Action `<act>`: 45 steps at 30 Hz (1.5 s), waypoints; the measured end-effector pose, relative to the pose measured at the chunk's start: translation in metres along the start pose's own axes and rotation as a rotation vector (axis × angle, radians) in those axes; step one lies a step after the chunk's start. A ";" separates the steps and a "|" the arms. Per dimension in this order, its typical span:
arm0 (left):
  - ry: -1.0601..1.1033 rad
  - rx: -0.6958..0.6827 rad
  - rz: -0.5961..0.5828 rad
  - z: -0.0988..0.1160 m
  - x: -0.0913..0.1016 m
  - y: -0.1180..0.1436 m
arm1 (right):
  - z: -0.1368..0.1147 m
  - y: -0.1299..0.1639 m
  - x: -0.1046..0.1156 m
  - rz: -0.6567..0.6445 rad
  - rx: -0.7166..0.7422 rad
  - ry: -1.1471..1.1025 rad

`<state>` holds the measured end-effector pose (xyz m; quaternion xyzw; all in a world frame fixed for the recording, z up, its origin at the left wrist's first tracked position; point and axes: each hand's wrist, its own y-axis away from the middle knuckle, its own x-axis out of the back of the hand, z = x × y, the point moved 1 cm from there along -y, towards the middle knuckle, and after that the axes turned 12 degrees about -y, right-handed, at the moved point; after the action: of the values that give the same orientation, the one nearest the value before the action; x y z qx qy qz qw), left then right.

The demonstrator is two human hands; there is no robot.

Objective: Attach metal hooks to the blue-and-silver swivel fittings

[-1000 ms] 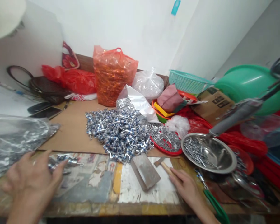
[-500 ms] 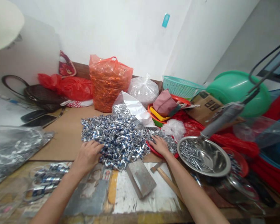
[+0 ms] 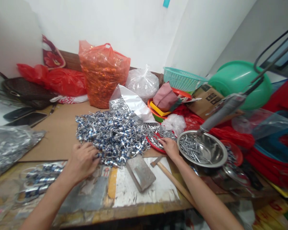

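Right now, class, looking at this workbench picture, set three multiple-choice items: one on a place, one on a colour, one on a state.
1. Where does the left hand rest?
A. on the heap of small blue-and-silver metal parts
B. in the round steel bowl
C. on the wooden-handled hammer

2. What colour is the tall plastic bag at the wall?
A. green
B. orange
C. black

3. How does the hammer lie?
A. gripped
B. hanging
C. flat, untouched

Answers: 1 A, fingers meet the heap's near edge; 2 B, translucent orange; 3 C, the right hand is beside the red tray instead.
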<state>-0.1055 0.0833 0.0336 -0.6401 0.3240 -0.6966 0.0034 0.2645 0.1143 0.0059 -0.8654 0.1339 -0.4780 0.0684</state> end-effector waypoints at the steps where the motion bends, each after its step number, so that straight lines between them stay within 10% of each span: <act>1: 0.022 0.019 -0.013 0.000 0.003 0.003 | 0.002 0.001 0.002 0.027 -0.005 -0.012; 7: 0.671 0.722 -0.052 0.047 0.018 0.014 | -0.011 0.007 0.010 0.140 -0.029 -0.137; 11: 1.426 0.928 -0.204 0.111 0.015 0.013 | -0.060 0.045 0.005 0.116 0.035 -0.302; 16: 1.775 1.027 -0.327 0.151 0.011 0.013 | -0.111 0.111 -0.011 0.001 0.192 -0.713; 26: 1.094 0.747 -0.167 0.146 -0.002 0.013 | -0.116 0.129 -0.013 0.035 0.215 -0.751; 33: 1.457 0.776 -0.221 0.145 -0.014 0.021 | -0.116 0.134 -0.011 0.008 0.121 -0.781; 45: 1.040 0.669 -0.122 0.141 -0.008 0.025 | -0.109 0.138 -0.017 -0.035 0.040 -0.864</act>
<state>0.0116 0.0041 0.0108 -0.1987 0.0100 -0.9800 0.0057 0.1409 -0.0112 0.0166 -0.9867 0.0690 -0.0756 0.1266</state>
